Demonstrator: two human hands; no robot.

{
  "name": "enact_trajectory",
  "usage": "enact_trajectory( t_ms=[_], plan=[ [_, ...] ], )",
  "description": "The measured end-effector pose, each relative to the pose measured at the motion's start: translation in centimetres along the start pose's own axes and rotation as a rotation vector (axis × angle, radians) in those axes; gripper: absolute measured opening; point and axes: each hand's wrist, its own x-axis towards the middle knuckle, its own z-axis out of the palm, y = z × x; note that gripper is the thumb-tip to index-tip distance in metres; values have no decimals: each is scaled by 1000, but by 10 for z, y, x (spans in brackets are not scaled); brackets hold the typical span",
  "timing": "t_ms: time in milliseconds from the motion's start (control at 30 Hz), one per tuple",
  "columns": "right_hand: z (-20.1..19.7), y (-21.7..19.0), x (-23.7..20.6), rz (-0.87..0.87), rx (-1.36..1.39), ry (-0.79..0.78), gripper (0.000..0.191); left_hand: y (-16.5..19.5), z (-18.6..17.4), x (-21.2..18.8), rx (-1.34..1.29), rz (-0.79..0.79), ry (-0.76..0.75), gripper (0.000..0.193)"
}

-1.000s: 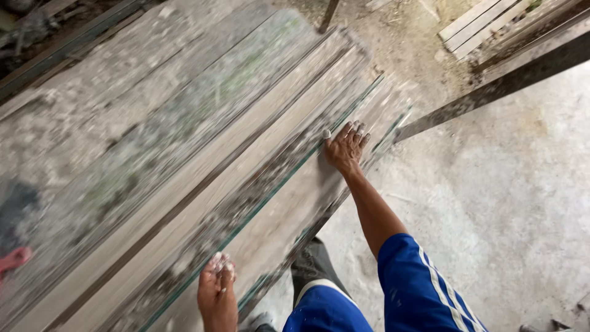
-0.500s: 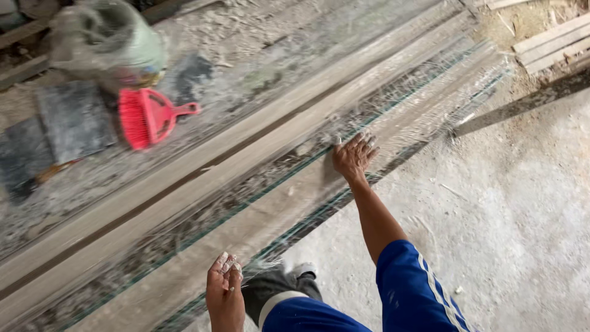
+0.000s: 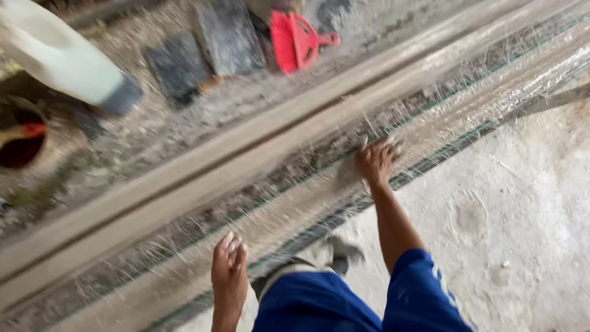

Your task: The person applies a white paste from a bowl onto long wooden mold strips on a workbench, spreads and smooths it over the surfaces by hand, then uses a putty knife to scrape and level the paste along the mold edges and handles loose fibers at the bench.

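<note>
Both hands flat, fingers spread, grasping nothing. Left hand [image 3: 229, 265] and right hand [image 3: 375, 161] press on near edge of long mesh-covered panel [image 3: 295, 184], as before. View swung left since earlier: red dustpan [image 3: 298, 40] now top centre, white container [image 3: 58, 55] newly visible.

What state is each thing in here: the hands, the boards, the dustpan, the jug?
Left hand: empty, fingers together, resting on the boards.
Right hand: empty, fingers spread, pressed flat on the boards.
Boards: lying flat side by side, dusty, strewn with thin fibres.
Red dustpan: lying on the rubble, not held.
White jug: tilted on its side.
</note>
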Motion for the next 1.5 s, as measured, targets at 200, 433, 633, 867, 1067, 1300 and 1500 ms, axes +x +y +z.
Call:
enact_trajectory(
  t_ms=[200, 433, 633, 867, 1067, 1300, 1500],
  plan=[
    [37, -92, -128, 65, -4, -72, 96, -13, -133, -1, -42, -19, 18, 55],
    [103, -185, -284, 67, 71, 112, 96, -56, -267, -1, -25, 55, -116, 54],
    [158, -273, -441, 63, 51, 95, 95, -77, -406, -29, 109, 11, -185, 55],
    [211, -374, -598, 44, 46, -31, 94, -101, -540, -59, 125, -60, -168, 55],
    [243, -420, -716, -121, 17, -272, 94, -122, -591, -78, 184, -95, -167, 55],
    [238, -391, -763, -542, -276, -316, 75, -135, -622, -77, 100, -82, -164, 54],
    [257, -387, -732, -1096, -133, -241, 51, -134, -618, -67, 178, -117, -104, 54]
  ],
)
